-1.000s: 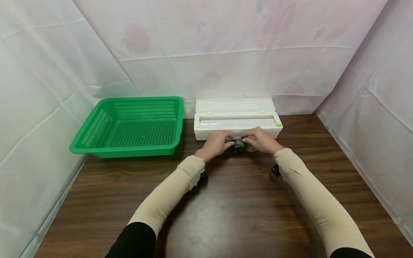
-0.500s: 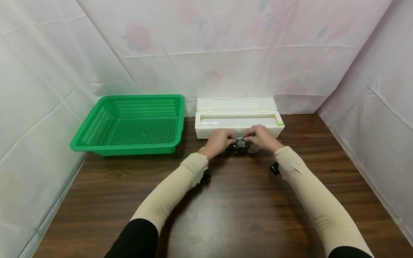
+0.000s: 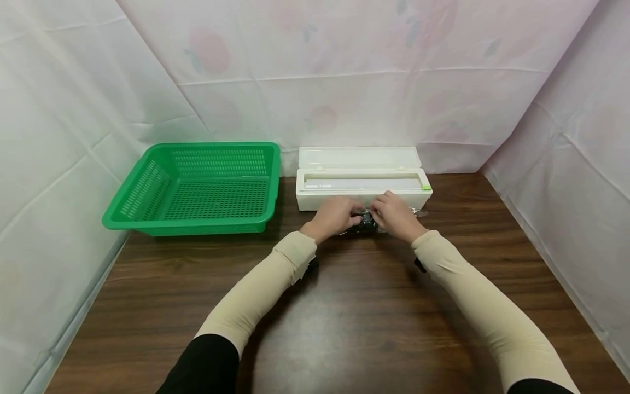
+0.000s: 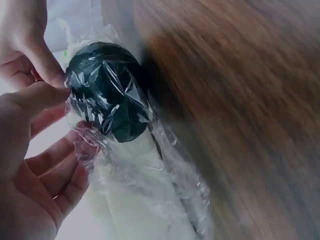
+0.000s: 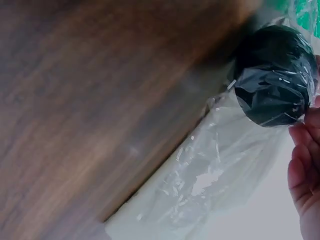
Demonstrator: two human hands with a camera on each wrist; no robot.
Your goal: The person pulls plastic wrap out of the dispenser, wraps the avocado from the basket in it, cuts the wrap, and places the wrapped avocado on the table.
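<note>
A dark green, round object (image 3: pixel 366 222) lies on the table between both hands, wrapped in clear cling film (image 4: pixel 160 167); its kind is hidden by the film. My left hand (image 3: pixel 334 215) is at its left side, with thumb and fingertips pinching the film against it. From the right, my right hand (image 3: pixel 395 216) pinches the film at the object's upper side. In the left wrist view, the two thumbs come close together at the dark object's (image 4: pixel 106 92) edge. Loose film (image 5: pixel 197 167) trails away from the object in the right wrist view.
Just behind the hands stands a white cling film dispenser (image 3: pixel 315 203), lid (image 3: pixel 359 158) raised, with a green slider (image 3: pixel 426 188) at its right end. A green perforated basket (image 3: pixel 192 225) stands at the back left. White curtains (image 3: pixel 315 71) enclose the brown wooden table (image 3: pixel 344 323).
My right hand has shifted slightly and now covers more of the dark object. A crumpled end of film shows to the right of that hand. My left hand stays at the object's left side.
</note>
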